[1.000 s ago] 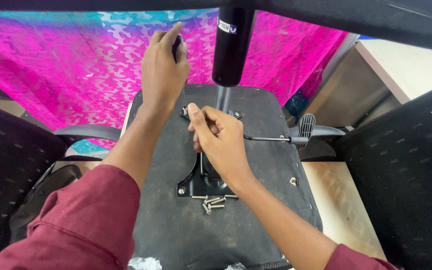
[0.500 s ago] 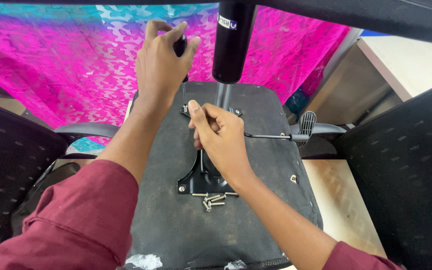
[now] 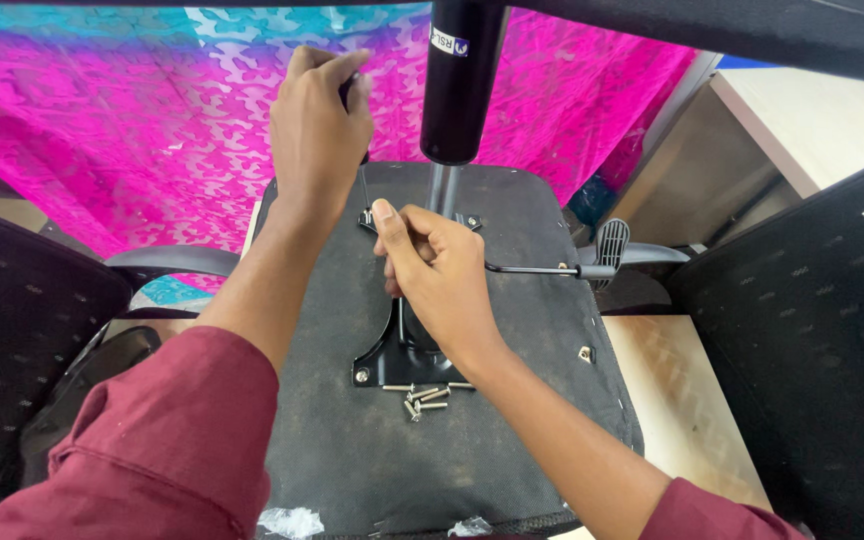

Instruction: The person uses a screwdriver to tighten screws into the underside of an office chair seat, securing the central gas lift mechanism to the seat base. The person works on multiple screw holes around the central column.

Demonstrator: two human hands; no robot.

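Note:
An upturned office chair seat (image 3: pixel 512 300) lies before me, underside up, with a black metal mechanism plate (image 3: pixel 397 350) bolted to it. My left hand (image 3: pixel 317 120) grips the handle of a screwdriver (image 3: pixel 360 170) whose shaft points down at the plate's far left corner. My right hand (image 3: pixel 432 270) rests on the plate, thumb and fingers steadying the screwdriver tip at that corner. The black gas cylinder (image 3: pixel 460 80) rises from the plate just beyond my right hand.
Several loose screws (image 3: pixel 422 395) lie on the seat below the plate. A lever with a black paddle handle (image 3: pixel 607 250) sticks out to the right. Black mesh chair backs (image 3: pixel 812 340) stand at both sides. A pink patterned cloth (image 3: pixel 132 130) hangs behind. A wooden surface (image 3: pixel 682 400) lies at right.
My left hand has turned slightly on the screwdriver handle and shifted a little right. My right hand stays at the plate's far corner.

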